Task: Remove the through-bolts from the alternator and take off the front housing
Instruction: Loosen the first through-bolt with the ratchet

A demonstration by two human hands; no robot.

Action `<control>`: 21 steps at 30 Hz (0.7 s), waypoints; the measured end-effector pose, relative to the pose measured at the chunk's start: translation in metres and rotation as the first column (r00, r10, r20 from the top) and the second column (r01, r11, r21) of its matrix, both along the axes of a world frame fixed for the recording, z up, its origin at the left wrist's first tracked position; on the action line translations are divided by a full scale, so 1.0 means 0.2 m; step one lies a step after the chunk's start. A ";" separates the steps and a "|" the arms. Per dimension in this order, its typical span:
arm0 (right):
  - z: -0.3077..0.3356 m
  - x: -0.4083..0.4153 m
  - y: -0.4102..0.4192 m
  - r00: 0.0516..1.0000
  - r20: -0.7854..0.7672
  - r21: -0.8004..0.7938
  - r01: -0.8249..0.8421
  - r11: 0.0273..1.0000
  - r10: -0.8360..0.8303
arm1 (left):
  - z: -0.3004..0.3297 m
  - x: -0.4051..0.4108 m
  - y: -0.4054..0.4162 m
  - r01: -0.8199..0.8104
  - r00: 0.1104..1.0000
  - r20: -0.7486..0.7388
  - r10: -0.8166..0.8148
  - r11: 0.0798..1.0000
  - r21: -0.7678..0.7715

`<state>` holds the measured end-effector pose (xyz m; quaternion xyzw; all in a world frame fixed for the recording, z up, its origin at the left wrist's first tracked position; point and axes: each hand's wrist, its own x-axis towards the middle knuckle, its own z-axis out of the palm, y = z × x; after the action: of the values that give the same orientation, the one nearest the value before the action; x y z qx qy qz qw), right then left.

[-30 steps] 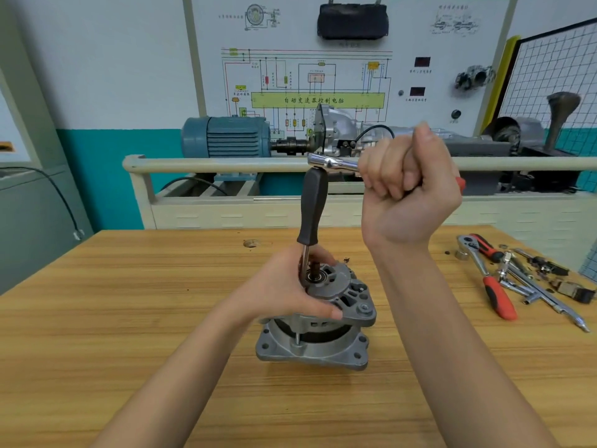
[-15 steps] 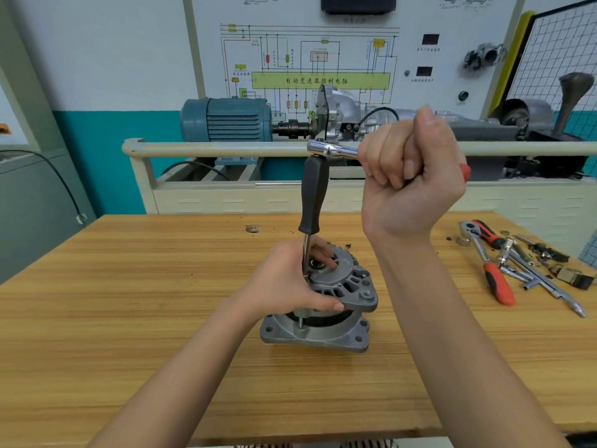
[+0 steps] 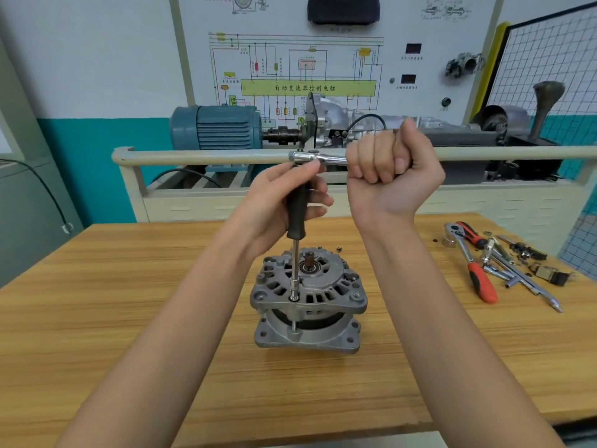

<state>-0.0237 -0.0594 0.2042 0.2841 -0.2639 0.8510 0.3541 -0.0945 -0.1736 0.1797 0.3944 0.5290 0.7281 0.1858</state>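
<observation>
Head view looks down on a grey cast-metal alternator (image 3: 308,305) standing upright on its wide flange, near the middle of a light wooden tabletop (image 3: 97,318). Its vented front housing (image 3: 326,286) faces up, with the shaft stub at the centre. At about 8 o'clock on the housing rim, a slim steel socket extension (image 3: 295,273) stands vertically on a through-bolt (image 3: 294,324), whose shank shows in the gap between the two housing halves.

Above it, the left hand (image 3: 277,202) curls its fingers and thumb round the black plastic driver handle (image 3: 298,208) of that extension. The right hand (image 3: 387,176) is a tight fist round the handle of a chrome ratchet wrench (image 3: 311,156), which lies level and meets the top of the black handle at its head.

Bare wood surrounds the alternator on every side, widest towards 9 o'clock. At 3 o'clock, well apart from it, lies a scatter of loose tools by the table's right edge, among them a red-handled ratchet (image 3: 475,270). The near table edge runs at 6 o'clock beneath the forearms.
</observation>
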 end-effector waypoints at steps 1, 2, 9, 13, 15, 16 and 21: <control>0.00 0.01 0.00 0.998 -0.006 -0.016 -0.057 0.998 0.057 | 0.03 0.01 0.01 0.022 1.000 -0.003 -0.022 0.999 -0.043; 0.00 0.01 -0.01 0.994 -0.013 -0.027 -0.106 0.994 0.106 | 0.04 0.01 0.02 0.039 0.999 -0.011 -0.041 0.996 -0.083; 0.00 0.04 -0.18 0.962 -0.146 0.199 0.257 0.946 -0.231 | 0.04 0.10 0.08 -0.431 0.902 -0.003 0.431 0.902 0.005; -0.09 0.05 -0.31 0.760 -0.358 0.294 0.644 0.707 -0.543 | 0.04 0.19 0.09 -0.483 0.872 -0.024 0.488 0.869 0.106; -0.07 0.05 -0.28 0.811 -0.331 0.299 0.576 0.761 -0.483 | 0.03 0.16 0.08 -0.480 0.877 0.031 0.480 0.873 0.084; -0.05 0.05 -0.24 0.859 -0.296 0.278 0.497 0.822 -0.419 | 0.02 0.13 0.07 -0.463 0.886 0.017 0.463 0.885 0.048; 0.03 0.03 -0.06 0.991 -0.034 0.039 -0.131 0.991 0.133 | 0.02 0.04 0.00 -0.019 0.998 -0.052 0.016 0.998 -0.064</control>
<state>-0.0175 -0.0716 0.2096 0.3228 -0.2537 0.8623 0.2964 -0.0858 -0.1741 0.1840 0.4022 0.5604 0.7017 0.1782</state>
